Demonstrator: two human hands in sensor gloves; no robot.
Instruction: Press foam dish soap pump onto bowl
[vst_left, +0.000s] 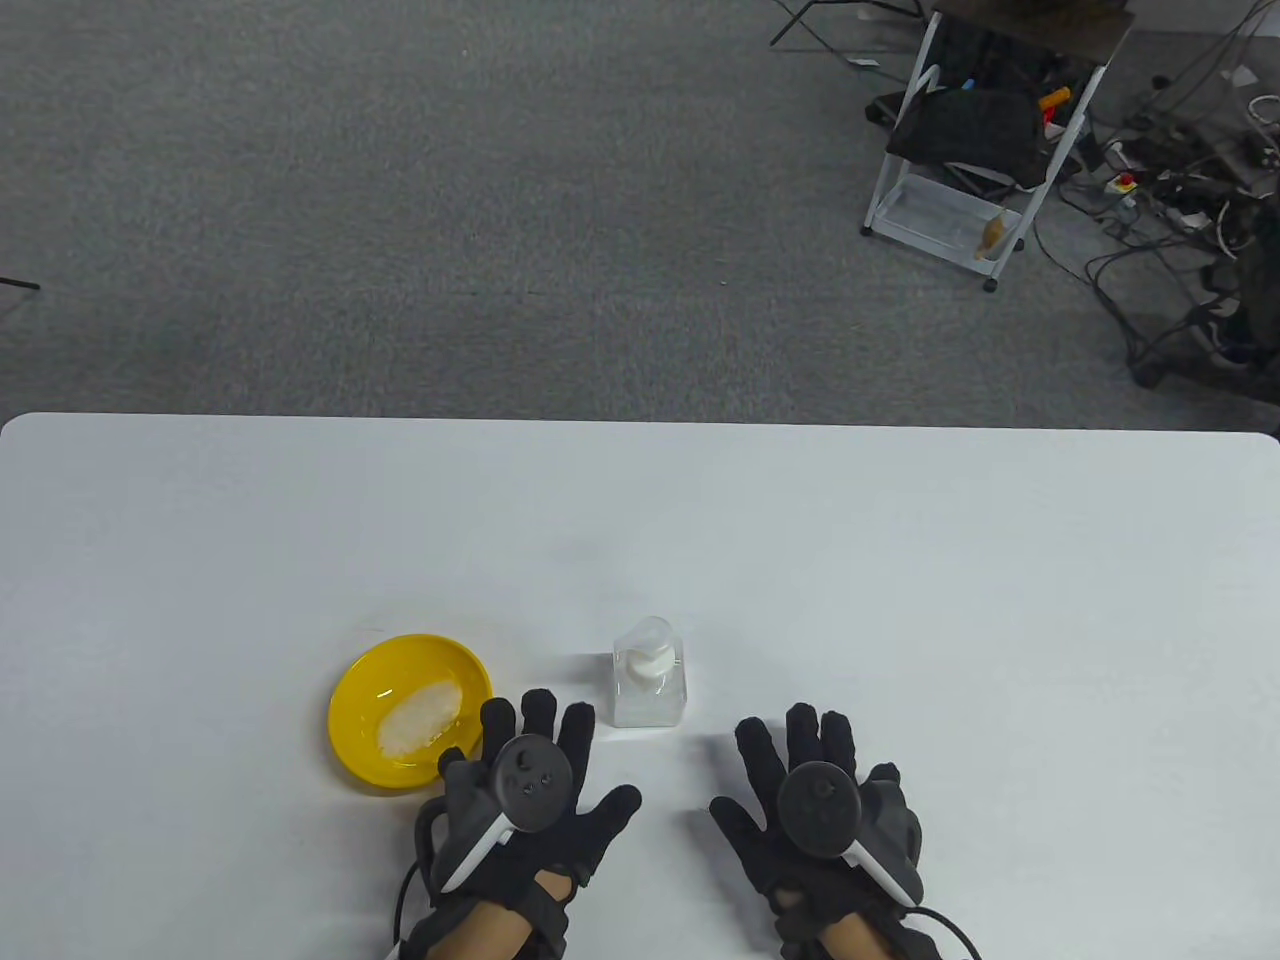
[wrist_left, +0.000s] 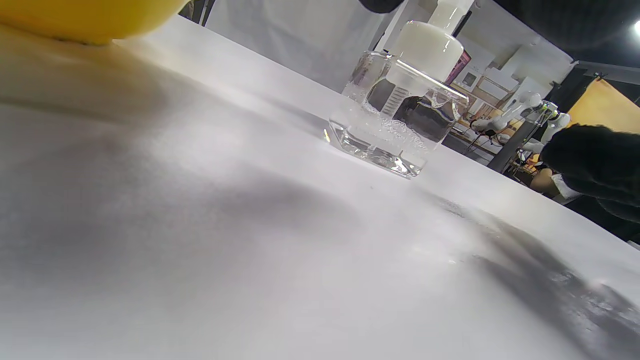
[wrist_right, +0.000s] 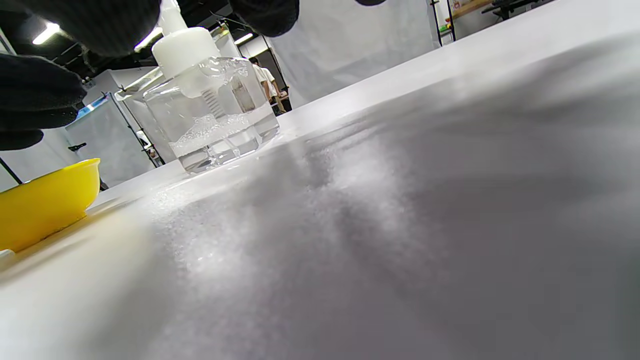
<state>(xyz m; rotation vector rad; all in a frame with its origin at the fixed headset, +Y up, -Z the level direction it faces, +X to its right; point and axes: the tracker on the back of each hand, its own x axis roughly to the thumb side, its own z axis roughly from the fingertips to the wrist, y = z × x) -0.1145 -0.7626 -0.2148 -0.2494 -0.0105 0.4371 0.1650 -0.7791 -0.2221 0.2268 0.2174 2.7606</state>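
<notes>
A yellow bowl (vst_left: 410, 710) with white foam (vst_left: 420, 718) in it sits on the white table (vst_left: 900, 600), at the front left. A clear square soap bottle (vst_left: 650, 690) with a white pump head (vst_left: 648, 664) stands just right of the bowl. It also shows in the left wrist view (wrist_left: 400, 120) and the right wrist view (wrist_right: 210, 115). My left hand (vst_left: 530, 790) lies flat and open on the table, in front of the gap between bowl and bottle. My right hand (vst_left: 815, 800) lies flat and open, front right of the bottle. Neither hand touches anything.
The table's far edge borders grey carpet. A white cart (vst_left: 985, 150) and cables stand on the floor at the far right, well off the table. The bowl's side shows in the right wrist view (wrist_right: 45, 205).
</notes>
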